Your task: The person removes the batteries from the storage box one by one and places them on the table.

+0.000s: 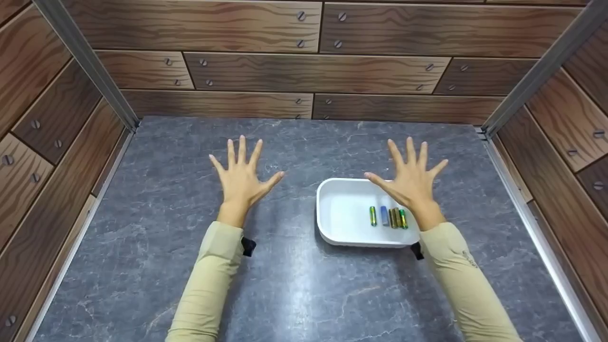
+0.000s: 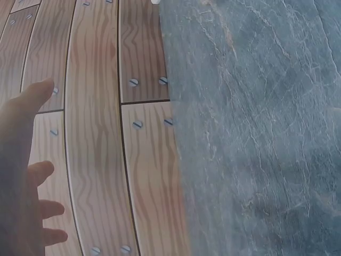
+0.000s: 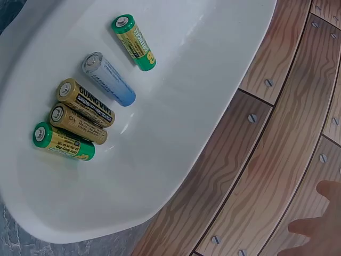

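Both hands are held out with fingers spread and nothing in them. My left hand (image 1: pixel 241 184) hovers over the grey tabletop, left of a white plastic basin (image 1: pixel 342 236). Over the basin's right side, my right hand (image 1: pixel 411 185) overlaps its far right rim in the head view. Several batteries lie on the basin floor: a green and gold battery (image 3: pixel 134 42) apart from the others, a blue battery (image 3: pixel 109 79), two gold-brown batteries (image 3: pixel 85 102) side by side, and another green and gold battery (image 3: pixel 64 141) beside them.
The grey marbled tabletop (image 1: pixel 142 228) is bounded by wood-plank-patterned walls (image 1: pixel 247 71) at the back and both sides. Metal posts (image 1: pixel 90 61) stand in the back corners, and a metal strip (image 1: pixel 536 242) runs along the right edge.
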### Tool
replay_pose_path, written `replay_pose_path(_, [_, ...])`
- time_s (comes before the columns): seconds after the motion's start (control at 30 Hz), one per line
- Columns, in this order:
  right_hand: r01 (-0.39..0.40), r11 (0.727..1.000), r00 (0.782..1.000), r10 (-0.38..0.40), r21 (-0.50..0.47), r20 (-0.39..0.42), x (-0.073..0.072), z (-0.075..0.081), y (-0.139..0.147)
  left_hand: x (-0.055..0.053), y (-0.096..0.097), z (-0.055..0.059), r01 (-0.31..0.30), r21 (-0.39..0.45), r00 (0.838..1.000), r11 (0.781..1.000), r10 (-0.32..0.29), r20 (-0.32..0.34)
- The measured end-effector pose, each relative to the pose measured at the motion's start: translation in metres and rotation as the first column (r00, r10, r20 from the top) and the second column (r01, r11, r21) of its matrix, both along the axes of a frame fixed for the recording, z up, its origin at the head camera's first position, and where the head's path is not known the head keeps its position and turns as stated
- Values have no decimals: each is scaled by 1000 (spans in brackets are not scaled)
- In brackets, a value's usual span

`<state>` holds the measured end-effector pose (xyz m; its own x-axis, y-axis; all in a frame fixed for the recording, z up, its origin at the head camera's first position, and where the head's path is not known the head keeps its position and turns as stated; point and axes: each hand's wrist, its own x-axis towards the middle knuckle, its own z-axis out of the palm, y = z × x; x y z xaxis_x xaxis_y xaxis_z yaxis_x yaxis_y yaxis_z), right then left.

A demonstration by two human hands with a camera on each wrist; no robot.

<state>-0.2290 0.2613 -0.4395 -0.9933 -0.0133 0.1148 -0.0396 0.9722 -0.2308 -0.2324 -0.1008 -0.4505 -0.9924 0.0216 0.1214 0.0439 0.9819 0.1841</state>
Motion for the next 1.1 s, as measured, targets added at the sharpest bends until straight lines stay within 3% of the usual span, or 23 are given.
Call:
replay_pose_path(0.37, [-5,990,998,-4,-138,-60,9,1,11,8,-1,-1,39,67,997,997,-35,-65])
replay_pose_path(0.63, [-11,965,999,-1,-264,-46,18,-11,21,20,4,-10,81,166,995,983,-70,-74])
replay_pose_path(0.9, [-33,889,997,-1,-456,-74,25,-32,39,31,11,-20,115,232,992,966,-101,-69])
replay_pose_path(1.1, [-23,846,999,-7,-533,-54,32,-49,53,36,17,-28,145,265,989,953,-127,-82])
